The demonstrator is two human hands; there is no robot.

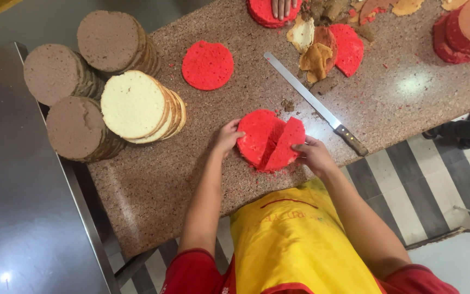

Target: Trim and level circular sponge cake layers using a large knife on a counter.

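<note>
On the speckled desk, near its front edge, lies a red cake round split into 2 pieces. The left hand grips its left rim, fingers curled around it; the right hand pinches the right piece's edge. A long knife lies just beyond, stacked cake rounds well left.

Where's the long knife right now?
In the head view, the long knife lies diagonally on the speckled counter, just right of the split red cake round between both hands, handle near the counter's edge by the right hand.
</note>
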